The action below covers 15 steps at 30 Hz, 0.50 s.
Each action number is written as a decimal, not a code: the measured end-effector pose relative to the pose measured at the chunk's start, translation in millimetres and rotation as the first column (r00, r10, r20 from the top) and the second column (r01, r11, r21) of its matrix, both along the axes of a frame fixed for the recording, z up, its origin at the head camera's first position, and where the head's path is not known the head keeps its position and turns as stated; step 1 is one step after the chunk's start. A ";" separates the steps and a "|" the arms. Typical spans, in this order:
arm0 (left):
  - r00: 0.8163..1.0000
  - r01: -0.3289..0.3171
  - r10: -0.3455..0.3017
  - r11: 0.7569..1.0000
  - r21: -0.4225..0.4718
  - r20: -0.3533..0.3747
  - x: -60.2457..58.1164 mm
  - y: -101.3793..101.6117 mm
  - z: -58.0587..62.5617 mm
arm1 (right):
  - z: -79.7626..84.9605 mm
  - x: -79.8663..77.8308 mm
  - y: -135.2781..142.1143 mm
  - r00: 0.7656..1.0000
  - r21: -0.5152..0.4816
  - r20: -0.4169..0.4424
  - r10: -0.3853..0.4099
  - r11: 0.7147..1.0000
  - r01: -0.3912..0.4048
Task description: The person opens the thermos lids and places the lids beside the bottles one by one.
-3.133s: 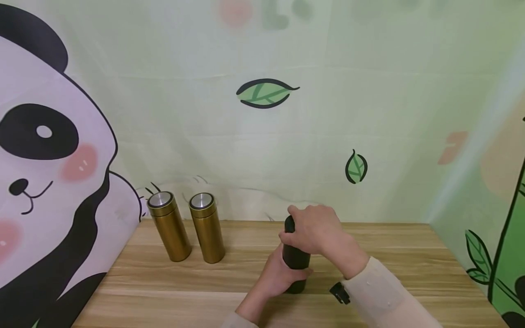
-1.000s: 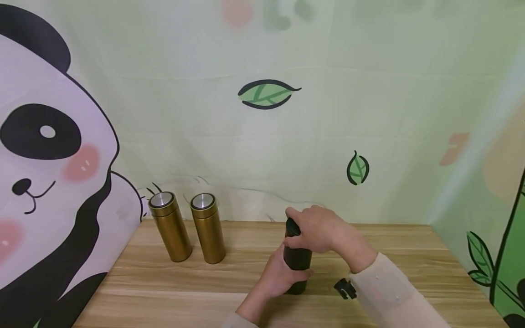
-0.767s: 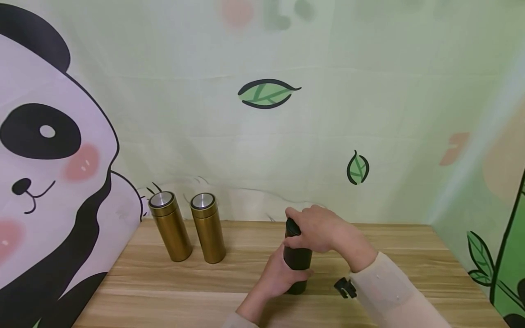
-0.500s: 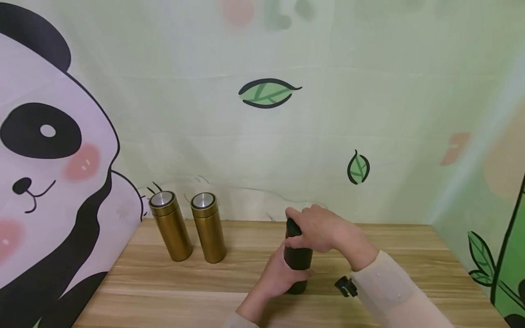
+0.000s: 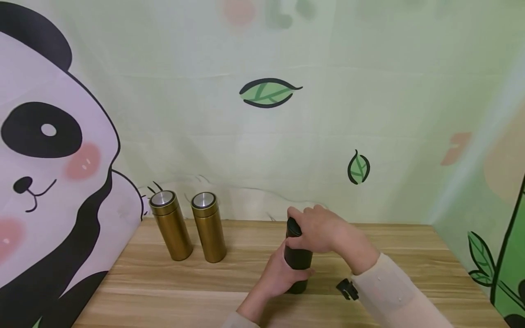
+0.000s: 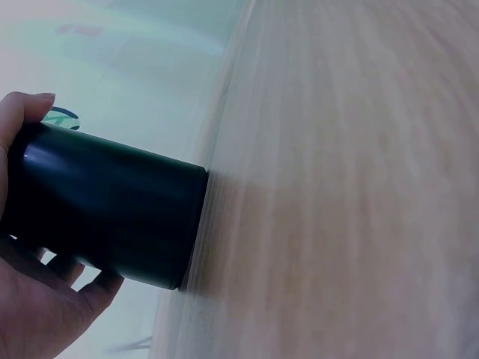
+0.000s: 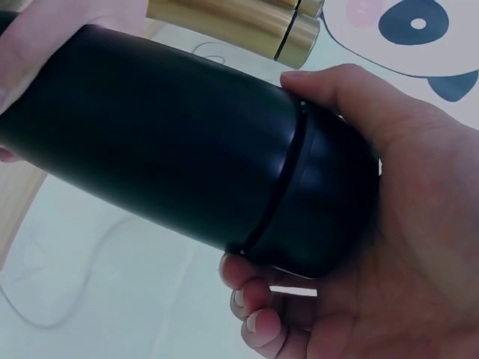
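Note:
A black thermos bottle (image 5: 297, 258) stands upright on the wooden table, right of the middle in the head view. My left hand (image 5: 275, 273) grips its lower body, thumb across the near side. Over its top, my right hand (image 5: 321, 229) holds the lid (image 7: 333, 191), fingers and thumb on opposite sides. A dark seam parts the lid from the body in the right wrist view. The left wrist view has the bottle's base (image 6: 187, 232) right at the tabletop, with fingers (image 6: 97, 292) curled round the body.
Two gold thermos bottles with silver-topped lids stand upright at the back left: an outer one (image 5: 175, 237) and an inner one (image 5: 211, 237). The wooden table (image 5: 164, 291) ends at a printed backdrop (image 5: 287, 150). A black clip (image 5: 347, 289) hangs at my right sleeve.
Since the earliest frame my right wrist and sleeve have swung slightly to the right while the hand stays on the lid. The left hand and bottle have barely moved.

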<state>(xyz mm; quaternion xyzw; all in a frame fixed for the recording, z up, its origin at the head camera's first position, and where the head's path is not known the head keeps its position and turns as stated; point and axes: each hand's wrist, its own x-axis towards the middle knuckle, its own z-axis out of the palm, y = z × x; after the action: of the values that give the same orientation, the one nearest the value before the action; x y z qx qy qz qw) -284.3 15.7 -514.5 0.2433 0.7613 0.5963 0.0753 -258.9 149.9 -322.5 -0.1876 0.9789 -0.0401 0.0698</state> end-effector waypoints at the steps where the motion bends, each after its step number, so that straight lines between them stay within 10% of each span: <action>1: 1.000 0.003 -0.003 1.000 0.000 -0.002 -0.3 0.0 0.0 | -0.5 0.4 -0.1 1.000 -0.006 -0.003 -0.008 1.000 0.008; 15: 1.000 -0.001 0.001 1.000 -0.005 0.015 0.6 0.1 1.0 | -3.1 4.1 -1.0 0.995 0.026 -0.088 -0.055 0.998 0.058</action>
<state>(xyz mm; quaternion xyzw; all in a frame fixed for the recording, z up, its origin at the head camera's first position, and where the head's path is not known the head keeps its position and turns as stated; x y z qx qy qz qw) -283.8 15.9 -513.5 0.2383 0.7624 0.5962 0.0811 -254.8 148.9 -325.6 -0.1605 0.9864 -0.0198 0.0286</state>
